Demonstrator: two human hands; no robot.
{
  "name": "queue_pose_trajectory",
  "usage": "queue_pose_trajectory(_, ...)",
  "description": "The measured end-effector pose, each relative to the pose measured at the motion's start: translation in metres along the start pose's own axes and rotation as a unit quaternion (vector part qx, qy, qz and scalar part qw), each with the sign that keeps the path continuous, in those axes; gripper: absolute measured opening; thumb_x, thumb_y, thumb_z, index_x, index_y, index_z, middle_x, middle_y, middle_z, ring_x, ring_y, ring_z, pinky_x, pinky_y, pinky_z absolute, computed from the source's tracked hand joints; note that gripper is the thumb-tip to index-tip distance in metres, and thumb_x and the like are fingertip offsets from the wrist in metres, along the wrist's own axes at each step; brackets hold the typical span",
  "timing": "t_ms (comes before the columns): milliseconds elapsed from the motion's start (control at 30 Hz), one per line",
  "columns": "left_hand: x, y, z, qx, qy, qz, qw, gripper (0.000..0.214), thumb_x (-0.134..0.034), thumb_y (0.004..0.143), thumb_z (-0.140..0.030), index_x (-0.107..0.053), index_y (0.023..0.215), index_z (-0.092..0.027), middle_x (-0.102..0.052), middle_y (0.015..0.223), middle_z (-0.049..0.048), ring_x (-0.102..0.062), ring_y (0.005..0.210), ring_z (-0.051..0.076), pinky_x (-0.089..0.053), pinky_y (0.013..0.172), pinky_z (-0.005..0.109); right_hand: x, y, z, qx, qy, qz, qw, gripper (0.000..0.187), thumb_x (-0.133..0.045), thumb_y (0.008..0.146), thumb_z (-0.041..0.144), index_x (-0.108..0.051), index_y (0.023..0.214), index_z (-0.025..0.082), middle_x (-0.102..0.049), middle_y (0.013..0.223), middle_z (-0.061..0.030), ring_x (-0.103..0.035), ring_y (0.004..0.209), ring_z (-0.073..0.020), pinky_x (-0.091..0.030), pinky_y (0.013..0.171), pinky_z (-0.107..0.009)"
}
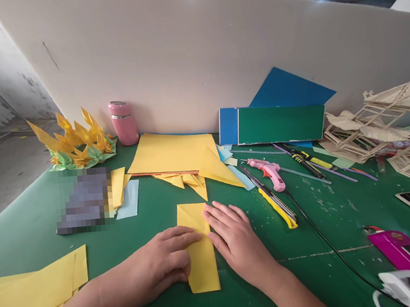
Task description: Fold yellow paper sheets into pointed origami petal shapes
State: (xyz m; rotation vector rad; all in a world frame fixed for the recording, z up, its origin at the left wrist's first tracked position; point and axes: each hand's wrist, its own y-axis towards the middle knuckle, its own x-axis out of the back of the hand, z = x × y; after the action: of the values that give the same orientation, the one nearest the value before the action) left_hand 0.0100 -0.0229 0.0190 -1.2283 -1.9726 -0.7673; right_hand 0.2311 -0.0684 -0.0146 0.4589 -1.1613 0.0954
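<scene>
A folded strip of yellow paper (199, 248) lies on the green table (159, 209) right in front of me. My left hand (164, 263) rests on its left edge, fingers stretched flat and pressing the fold. My right hand (233, 239) lies flat on the paper's right side, fingers spread and pointing up-left. Neither hand grips anything.
A stack of yellow sheets (171, 153) and cut triangles lie behind. Folded yellow-green paper flowers (78, 142) and a pink flask (123, 123) stand at the back left. A yellow utility knife (276, 204), pink glue gun (268, 171), green and blue card (281, 124), stick models (376, 126) sit right.
</scene>
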Motion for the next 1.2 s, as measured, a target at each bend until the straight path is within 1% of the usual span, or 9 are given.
queue_pose_trajectory(233,-0.004,0.0,0.002,0.02,0.036,0.004,0.999,0.018,-0.046,0.096,-0.021,-0.059,0.083,-0.021,-0.057,0.135,0.0093,-0.047,0.128,0.025,-0.048,0.097,0.036,0.003,0.001,0.002,0.029,0.035,-0.043,0.998,0.029,-0.045,0.096,0.017,-0.066,0.116,0.018,-0.068,0.117,-0.0078,-0.058,0.114,-0.0264,-0.047,0.094,-0.048)
queue_pose_trajectory(367,-0.003,0.001,0.002,0.008,0.023,-0.006,1.0,0.031,-0.053,0.09,-0.049,-0.06,0.083,-0.02,-0.057,0.134,0.0126,-0.05,0.123,0.029,-0.047,0.098,0.04,0.002,0.001,0.0,0.032,0.055,-0.058,0.996,0.026,-0.048,0.095,0.018,-0.067,0.113,0.021,-0.069,0.116,-0.0064,-0.059,0.113,-0.0264,-0.048,0.093,-0.048)
queue_pose_trajectory(433,-0.002,0.002,0.0,0.015,0.006,-0.02,1.0,0.039,-0.048,0.089,-0.057,-0.06,0.085,-0.02,-0.057,0.133,0.0136,-0.053,0.119,0.03,-0.047,0.097,0.041,0.001,0.001,-0.001,0.031,0.06,-0.063,0.996,0.027,-0.048,0.095,0.018,-0.067,0.113,0.022,-0.069,0.117,-0.0061,-0.059,0.113,-0.026,-0.048,0.093,-0.048)
queue_pose_trajectory(533,-0.006,0.004,0.0,0.042,0.023,-0.044,0.998,0.029,-0.038,0.099,-0.038,-0.06,0.091,-0.02,-0.061,0.127,0.0103,-0.055,0.117,0.025,-0.046,0.1,0.037,0.0,0.0,-0.002,0.031,0.063,-0.064,0.995,0.029,-0.046,0.095,0.016,-0.068,0.112,0.024,-0.069,0.117,-0.006,-0.06,0.113,-0.0252,-0.048,0.093,-0.048)
queue_pose_trajectory(600,-0.011,0.006,0.002,0.055,0.06,-0.072,0.994,0.025,-0.035,0.099,-0.022,-0.06,0.097,-0.02,-0.063,0.125,0.0085,-0.057,0.115,0.021,-0.046,0.101,0.035,0.001,0.0,-0.002,0.032,0.07,-0.067,0.995,0.029,-0.046,0.093,0.013,-0.068,0.11,0.023,-0.069,0.117,-0.0057,-0.06,0.113,-0.0252,-0.048,0.093,-0.048)
queue_pose_trajectory(733,-0.02,0.008,0.008,0.044,0.125,-0.068,0.989,0.038,-0.033,0.095,-0.009,-0.052,0.127,-0.019,-0.06,0.131,0.0084,-0.056,0.12,0.021,-0.042,0.107,0.037,0.007,-0.001,0.002,0.033,0.091,-0.089,0.991,0.026,-0.048,0.09,0.011,-0.071,0.095,0.021,-0.072,0.105,-0.0059,-0.06,0.106,-0.0252,-0.048,0.091,-0.045)
queue_pose_trajectory(800,-0.021,0.009,0.009,0.042,0.143,-0.054,0.987,0.044,-0.032,0.093,-0.006,-0.05,0.131,-0.019,-0.059,0.132,0.008,-0.056,0.119,0.022,-0.042,0.106,0.037,0.012,-0.003,0.005,0.048,0.11,-0.092,0.988,0.027,-0.047,0.088,0.01,-0.07,0.082,0.02,-0.072,0.092,-0.0055,-0.061,0.096,-0.0229,-0.048,0.086,-0.042)
queue_pose_trajectory(1000,-0.017,0.012,0.006,0.057,0.139,-0.049,0.987,0.04,-0.032,0.095,-0.01,-0.054,0.128,-0.017,-0.061,0.129,0.0085,-0.059,0.115,0.021,-0.045,0.103,0.036,0.016,-0.015,0.01,0.146,0.186,-0.051,0.97,0.027,-0.043,0.081,0.01,-0.062,0.065,0.021,-0.063,0.065,-0.0029,-0.058,0.068,-0.0164,-0.047,0.067,-0.032)
queue_pose_trajectory(1200,-0.017,0.012,0.007,0.039,0.134,-0.069,0.988,0.038,-0.033,0.095,-0.011,-0.057,0.124,-0.018,-0.063,0.126,0.0075,-0.06,0.112,0.02,-0.047,0.102,0.034,0.006,-0.025,0.01,0.185,0.168,0.01,0.968,0.028,-0.043,0.079,0.014,-0.055,0.056,0.023,-0.056,0.056,-0.0012,-0.06,0.062,-0.0154,-0.047,0.063,-0.029)
